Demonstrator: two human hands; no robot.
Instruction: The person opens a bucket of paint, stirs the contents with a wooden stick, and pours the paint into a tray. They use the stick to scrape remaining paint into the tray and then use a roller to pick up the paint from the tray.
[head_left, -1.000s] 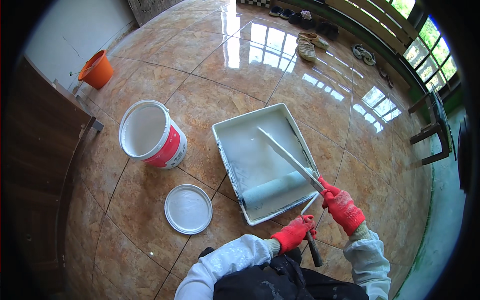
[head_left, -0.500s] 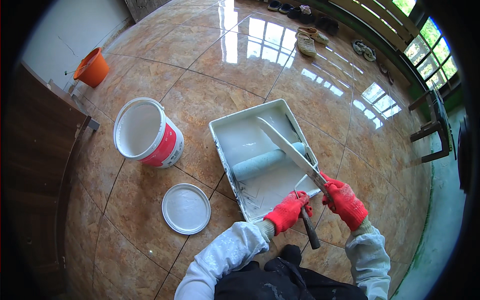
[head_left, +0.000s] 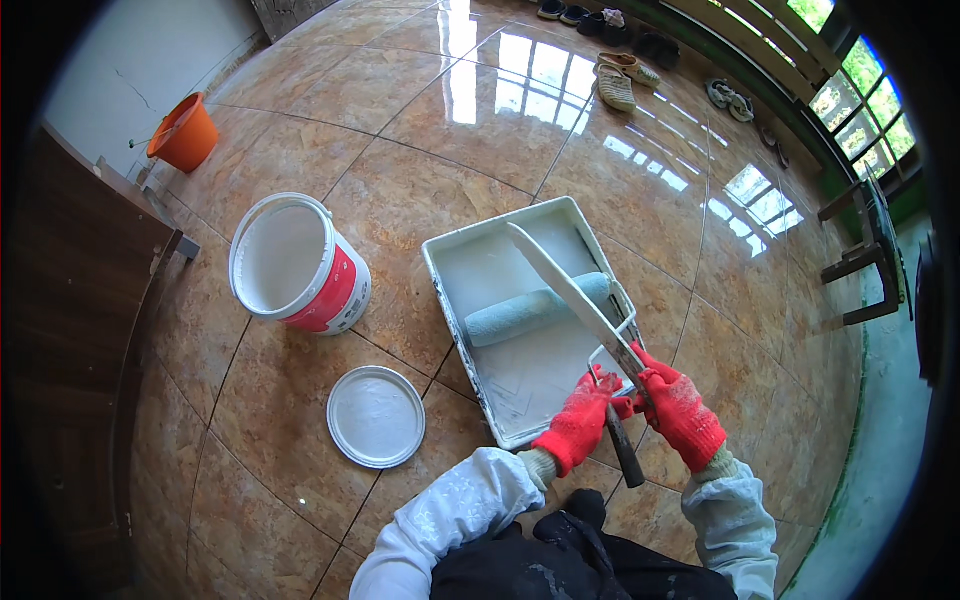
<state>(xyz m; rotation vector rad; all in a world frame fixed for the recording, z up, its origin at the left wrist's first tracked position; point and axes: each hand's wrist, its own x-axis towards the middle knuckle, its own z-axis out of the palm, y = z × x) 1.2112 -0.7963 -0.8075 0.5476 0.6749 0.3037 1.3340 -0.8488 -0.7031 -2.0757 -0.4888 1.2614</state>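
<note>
Glossy tiled floor (head_left: 270,420); shoes (head_left: 615,88) near window (head_left: 870,68); left hand (head_left: 577,422) clasping roller handle (head_left: 626,455); right hand (head_left: 682,412) clasping flat stick (head_left: 577,300)

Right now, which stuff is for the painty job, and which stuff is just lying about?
Seems part of the job:
paint roller, its handle in the left hand
long, flat, white-coated tool, in the right hand
paint tray
open paint bucket
round lid

Seems just lying about:
orange bucket
tan clogs
grey-white shoes
</note>
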